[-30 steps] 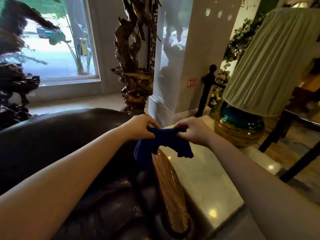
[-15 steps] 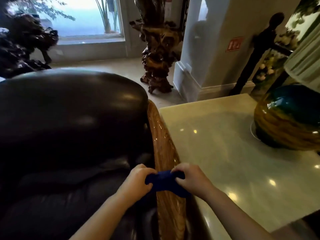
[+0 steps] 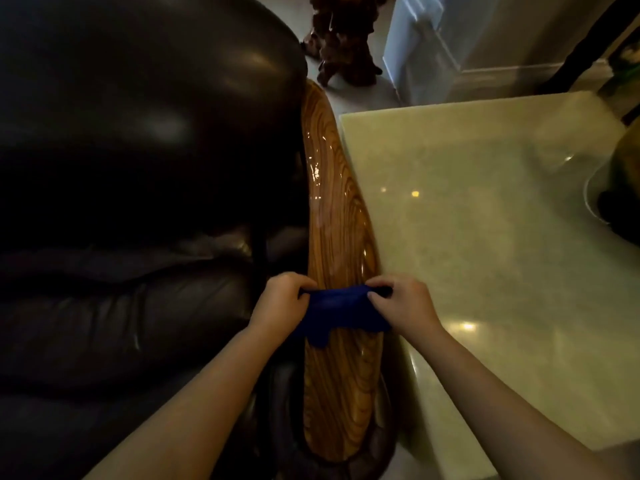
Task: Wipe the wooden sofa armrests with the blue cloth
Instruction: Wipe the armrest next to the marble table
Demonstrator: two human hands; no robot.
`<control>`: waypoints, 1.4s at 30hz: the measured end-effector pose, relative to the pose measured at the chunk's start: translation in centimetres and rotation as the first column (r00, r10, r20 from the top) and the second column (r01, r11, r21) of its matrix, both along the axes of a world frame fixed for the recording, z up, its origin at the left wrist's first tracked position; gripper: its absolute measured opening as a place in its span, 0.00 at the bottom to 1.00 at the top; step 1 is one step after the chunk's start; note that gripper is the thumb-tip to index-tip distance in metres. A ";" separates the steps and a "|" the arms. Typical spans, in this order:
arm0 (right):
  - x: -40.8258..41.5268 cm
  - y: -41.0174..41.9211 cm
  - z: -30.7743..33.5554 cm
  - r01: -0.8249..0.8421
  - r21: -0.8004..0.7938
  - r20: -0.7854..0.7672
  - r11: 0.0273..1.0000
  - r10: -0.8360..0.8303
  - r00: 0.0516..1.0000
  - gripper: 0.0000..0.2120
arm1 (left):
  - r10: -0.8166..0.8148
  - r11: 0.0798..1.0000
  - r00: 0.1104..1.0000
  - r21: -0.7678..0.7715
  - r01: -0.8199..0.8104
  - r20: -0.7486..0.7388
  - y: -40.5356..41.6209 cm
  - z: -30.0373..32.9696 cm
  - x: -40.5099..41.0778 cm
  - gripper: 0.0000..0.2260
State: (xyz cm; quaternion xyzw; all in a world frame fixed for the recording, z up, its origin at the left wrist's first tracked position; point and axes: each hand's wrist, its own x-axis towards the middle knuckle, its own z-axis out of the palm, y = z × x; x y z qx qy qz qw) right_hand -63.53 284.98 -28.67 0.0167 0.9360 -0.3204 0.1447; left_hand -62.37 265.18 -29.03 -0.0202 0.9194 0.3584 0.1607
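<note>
The soft, limp dark-blue cloth [image 3: 341, 311] spans the glossy striped wooden sofa armrest [image 3: 341, 216] — left hand [image 3: 280, 306] and right hand [image 3: 403, 308] each closed on one end — so it likely drapes and needs gripping at both ends.

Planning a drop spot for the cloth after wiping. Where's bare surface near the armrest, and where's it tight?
Free: the pale stone tabletop right of the wooden armrest, bare up to the lamp base at its far right edge. Armrest ahead of the blue cloth is also bare. Crowded: mid-armrest, where left hand and right hand stretch the cloth.
</note>
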 end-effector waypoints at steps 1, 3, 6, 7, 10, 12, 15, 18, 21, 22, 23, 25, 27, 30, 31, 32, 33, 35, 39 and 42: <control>-0.5 -0.1 -0.3 0.021 0.005 -0.012 1.000 -0.021 1.000 0.12 | 0.029 1.000 1.000 0.013 -0.029 -0.011 0.0 -0.5 -0.3 0.13; -1.1 -0.2 -0.9 0.055 0.008 -0.040 0.998 -0.055 0.998 0.12 | 0.093 0.994 0.996 0.053 -0.093 -0.005 0.1 -1.3 -0.8 0.17; -1.6 -0.4 -1.5 0.083 0.007 -0.079 0.997 -0.082 0.993 0.12 | 0.138 0.985 0.990 0.102 -0.137 -0.001 0.0 -2.2 -1.2 0.21; -1.7 -0.4 -1.7 0.089 -0.001 -0.088 0.996 -0.089 0.992 0.12 | 0.143 0.983 0.990 0.115 -0.142 -0.003 0.0 -2.4 -1.4 0.22; -2.0 -0.4 -2.2 0.112 -0.038 -0.105 0.993 -0.116 0.988 0.11 | 0.178 0.969 0.984 0.175 -0.175 -0.003 -0.1 -2.6 -1.6 0.24; -2.1 -0.4 -2.4 0.124 -0.050 -0.115 0.991 -0.129 0.985 0.10 | 0.207 0.957 0.978 0.208 -0.200 -0.009 0.0 -2.5 -1.6 0.26; -2.2 -0.4 -2.8 0.137 -0.069 -0.138 0.988 -0.145 0.980 0.08 | 0.262 0.930 0.965 0.271 -0.247 -0.020 0.1 -2.4 -1.7 0.28; -2.3 -0.1 -3.0 0.158 -0.111 -0.179 0.981 -0.176 0.968 0.05 | 0.331 0.897 0.942 0.329 -0.295 -0.060 0.3 -2.4 -1.8 0.28; -2.7 -0.2 -2.8 0.185 -0.147 -0.224 0.972 -0.215 0.951 0.04 | 0.386 0.873 0.916 0.363 -0.325 -0.109 0.5 -2.5 -2.3 0.28; -2.9 -0.3 -2.7 0.195 -0.150 -0.243 0.969 -0.227 0.943 0.03 | 0.392 0.871 0.912 0.369 -0.325 -0.122 0.7 -2.6 -2.4 0.28; -3.0 -0.5 -2.6 0.206 -0.136 -0.276 0.969 -0.237 0.932 0.04 | 0.392 0.874 0.909 0.366 -0.319 -0.144 0.9 -2.8 -2.4 0.28; -2.6 -1.0 -2.8 0.249 -0.046 -0.385 0.967 -0.247 0.889 0.09 | 0.365 0.902 0.903 0.328 -0.282 -0.227 1.4 -3.3 -2.0 0.29; -1.5 -1.7 -3.2 0.277 0.054 -0.461 0.959 -0.222 0.859 0.21 | 0.272 0.954 0.901 0.216 -0.207 -0.338 2.2 -4.1 -1.1 0.29; 0.6 -3.0 -4.3 0.159 0.210 -0.425 0.965 -0.057 0.903 0.27 | 0.053 0.994 0.928 -0.067 -0.084 -0.369 3.4 -5.7 0.1 0.28; 0.9 -3.2 -5.0 0.118 0.246 -0.387 0.962 -0.014 0.922 0.27 | 0.018 0.989 0.938 -0.132 -0.067 -0.346 3.7 -6.2 0.3 0.28; 1.1 -3.3 -5.7 0.089 0.271 -0.349 0.958 0.012 0.937 0.27 | 0.006 0.983 0.946 -0.172 -0.065 -0.324 3.9 -6.6 0.3 0.27; 1.2 -3.2 -6.2 0.071 0.283 -0.318 0.957 0.023 0.948 0.27 | 0.008 0.977 0.952 -0.199 -0.072 -0.305 4.0 -7.0 0.3 0.26; 1.3 -3.0 -7.2 0.063 0.267 -0.288 0.962 0.017 0.958 0.27 | 0.015 0.966 0.957 -0.243 -0.088 -0.289 4.3 -7.7 0.2 0.26; 0.3 -3.0 -8.3 0.050 0.196 -0.281 0.979 0.007 0.960 0.28 | 0.039 0.948 0.954 -0.289 -0.130 -0.298 4.5 -8.5 -1.0 0.26; -0.7 -2.6 -7.8 0.025 0.231 -0.268 0.973 0.039 0.963 0.30 | 0.047 0.966 0.949 -0.229 -0.123 -0.311 4.5 -8.0 -1.6 0.27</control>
